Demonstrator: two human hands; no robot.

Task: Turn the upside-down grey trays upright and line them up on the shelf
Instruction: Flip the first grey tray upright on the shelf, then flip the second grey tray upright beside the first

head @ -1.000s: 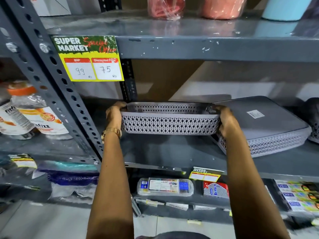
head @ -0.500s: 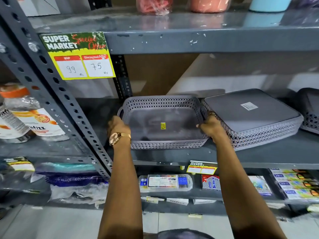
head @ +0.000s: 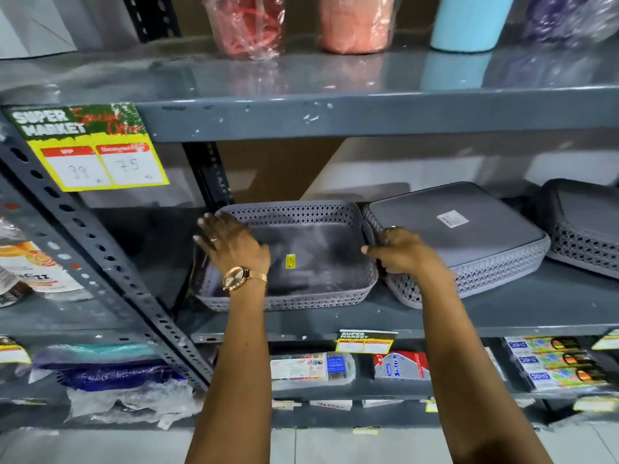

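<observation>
Upright tray (head: 311,256) resting on shelf (head: 502,316); left hand (head: 234,246) spread flat, steadying; right hand (head: 398,252) clamped on rim, probably for aligning beside upside-down tray (head: 469,242).

two bare forearms, no sleeves in view. left hand (head: 231,244): thin ring on one finger, rose-gold round-faced watch (head: 236,278) with a slim gold band at the wrist. right hand (head: 403,254): a ring, mostly hidden. short nails.
</observation>
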